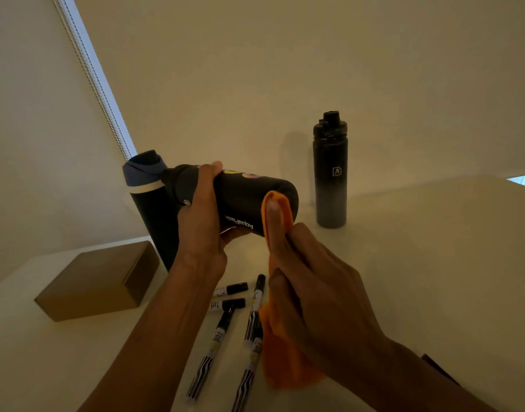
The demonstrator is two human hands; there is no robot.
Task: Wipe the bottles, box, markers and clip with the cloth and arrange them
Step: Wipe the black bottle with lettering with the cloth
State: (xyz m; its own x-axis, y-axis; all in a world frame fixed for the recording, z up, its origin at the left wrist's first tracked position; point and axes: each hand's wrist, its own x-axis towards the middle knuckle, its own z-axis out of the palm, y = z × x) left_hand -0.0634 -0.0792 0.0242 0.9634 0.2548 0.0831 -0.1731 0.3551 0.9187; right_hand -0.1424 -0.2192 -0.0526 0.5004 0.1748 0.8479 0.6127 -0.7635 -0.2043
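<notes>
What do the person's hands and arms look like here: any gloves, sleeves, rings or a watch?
Both are bare. The left hand and right hand wear no gloves, and no ring shows on the fingers in view. The left forearm and right forearm are uncovered to the frame edge: no sleeve, watch or bracelet is visible. The light is dim, so fine marks cannot be told.

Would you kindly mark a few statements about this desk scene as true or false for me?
The left hand holds a black bottle on its side. True.
The right hand presses a blue cloth to it. False: the cloth is orange.
The grey bottle lies flat. False: it stands upright.
The markers lie on the table. True.
The cardboard box is open. False: it is closed.
</notes>
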